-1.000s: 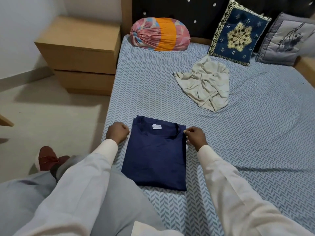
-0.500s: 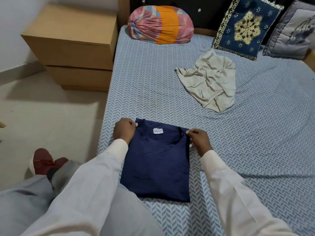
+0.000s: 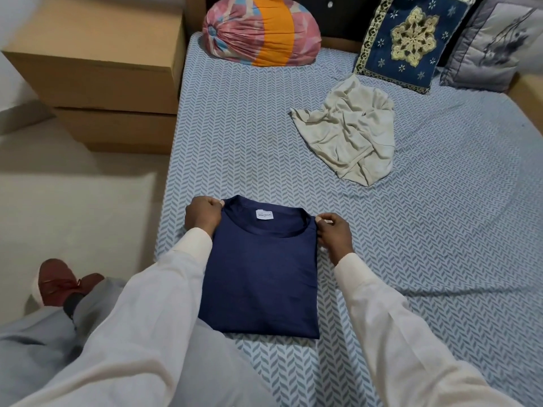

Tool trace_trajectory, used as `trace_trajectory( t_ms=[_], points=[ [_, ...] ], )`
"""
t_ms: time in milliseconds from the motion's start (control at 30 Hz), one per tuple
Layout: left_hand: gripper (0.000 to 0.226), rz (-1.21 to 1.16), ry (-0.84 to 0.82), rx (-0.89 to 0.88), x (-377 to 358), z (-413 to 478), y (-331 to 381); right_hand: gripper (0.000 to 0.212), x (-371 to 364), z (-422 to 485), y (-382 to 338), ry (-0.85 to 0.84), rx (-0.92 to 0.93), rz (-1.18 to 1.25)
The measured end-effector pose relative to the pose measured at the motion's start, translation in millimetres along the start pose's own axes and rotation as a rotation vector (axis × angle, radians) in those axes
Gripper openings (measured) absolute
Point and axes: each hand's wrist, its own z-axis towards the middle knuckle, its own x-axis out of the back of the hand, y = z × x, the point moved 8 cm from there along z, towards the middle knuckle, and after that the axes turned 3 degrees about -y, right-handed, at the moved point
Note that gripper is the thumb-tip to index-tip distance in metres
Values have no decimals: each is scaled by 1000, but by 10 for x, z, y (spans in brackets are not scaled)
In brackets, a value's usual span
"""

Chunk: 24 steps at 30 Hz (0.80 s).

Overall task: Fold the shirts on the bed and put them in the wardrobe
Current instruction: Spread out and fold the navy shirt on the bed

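left grip [image 3: 202,217], fingers curled, pinches the upper left corner of the navy shirt [image 3: 261,274]; right grip [image 3: 333,233] pinches the upper right corner between thumb and fingertips, so both are clamped on the same garment. two grips, each leaving a long cream sleeve [image 3: 382,318] of thin woven cloth

shirts, two. the navy shirt lies flat on the near part of the bed [image 3: 235,142], close to its left edge, folded into a smooth upright rectangle with the round ribbed collar at the far end. one white label [image 3: 264,215] sits inside the collar; its larger word reads roughly "marmol", the finer print is too small to read. the beige shirt [image 3: 349,133] lies well apart, further up the bed and to the right, unfolded, in a crumpled, creased heap

bed sheet, one, pale blue with a repeating grey chevron print

at the head of the bed: one rounded cloth bundle [image 3: 261,30], pink patterned with a broad orange band, gathered to a knot at its left end; cushions, two: a square blue cushion [image 3: 411,39] with a cream star-shaped medallion, small stars and an ornate border, and a grey cushion [image 3: 496,45] with a dark branch motif

beside the bed, left: one light wooden cabinet [image 3: 97,69] with two plain box-like tiers. on the pale floor [image 3: 73,201], one red-brown shoe [image 3: 55,282]
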Motion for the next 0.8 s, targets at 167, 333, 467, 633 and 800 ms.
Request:
trace_trajectory(
  t_ms=[167,333,467,633,800],
  points=[
    [29,-41,13,-20,23,-106,-58,35,33,-144,146,19,-21,-78],
    [16,107,58,-149,37,-184,14,9,53,-133,109,113,9,-91],
    [15,144,53,-134,-2,-131,50,16,88,-178,34,169,23,-150],
    [22,157,108,-170,64,-438,79,44,67,-184,81,51,-45,-6],
    [22,299,-428,-502,-684,-1387,239,43,176,-821,274,-36,-27,-59]
  ],
)
